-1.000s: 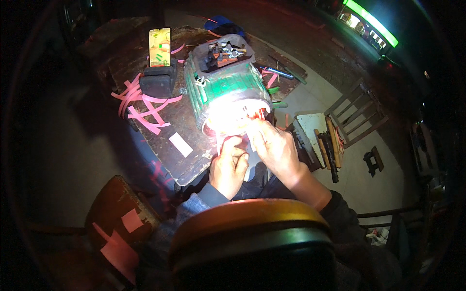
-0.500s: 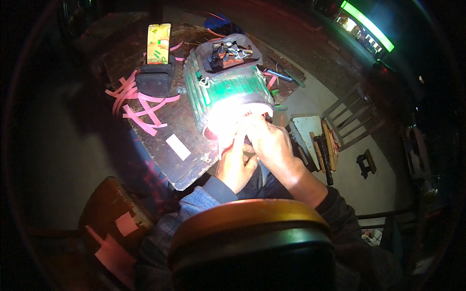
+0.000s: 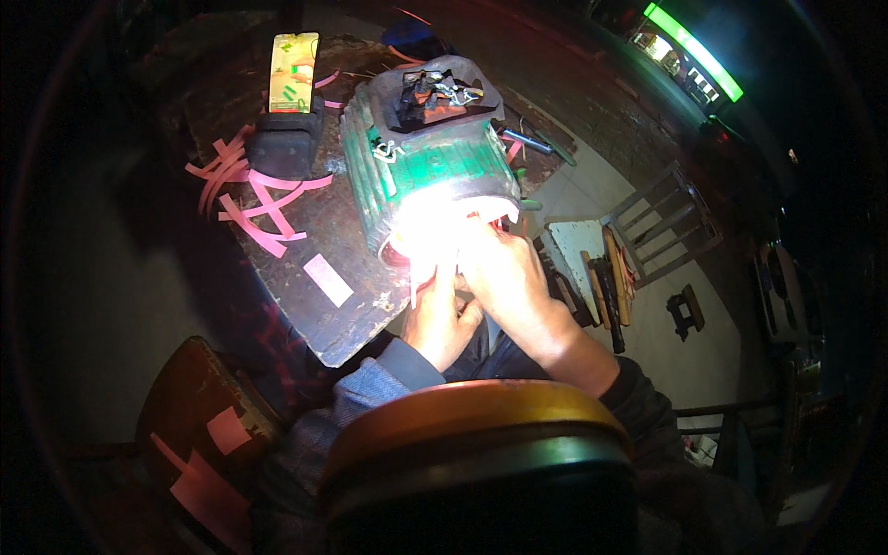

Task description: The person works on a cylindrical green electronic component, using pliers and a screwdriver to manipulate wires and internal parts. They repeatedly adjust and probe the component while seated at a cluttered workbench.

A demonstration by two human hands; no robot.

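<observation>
A green ribbed electric motor housing [image 3: 439, 166] lies on its side on a worn table, its round open end toward me. Strong glare washes out much of that opening. My right hand [image 3: 504, 277] has its fingers bent and pressed into the opening's right part; what they grip is lost in the light. Lower and to the left, my left hand [image 3: 439, 324] reaches up to the same rim, fingers together and thumb bent. A thin pale strip [image 3: 413, 289] hangs beside its fingers. Both sets of fingertips are hidden by glare.
Wire ends fill the terminal box [image 3: 437, 97] on the motor. Pink strips [image 3: 264, 208] and a pale pink piece [image 3: 328, 280] lie on the table [image 3: 342, 338], near a phone [image 3: 293, 74] on a dark stand. To the right are wooden-handled tools [image 3: 610, 287] and a slatted chair [image 3: 661, 222].
The view has shifted slightly, so the table and motor sit a little further left. My right hand has turned a little at the opening; my left stays low beside it.
</observation>
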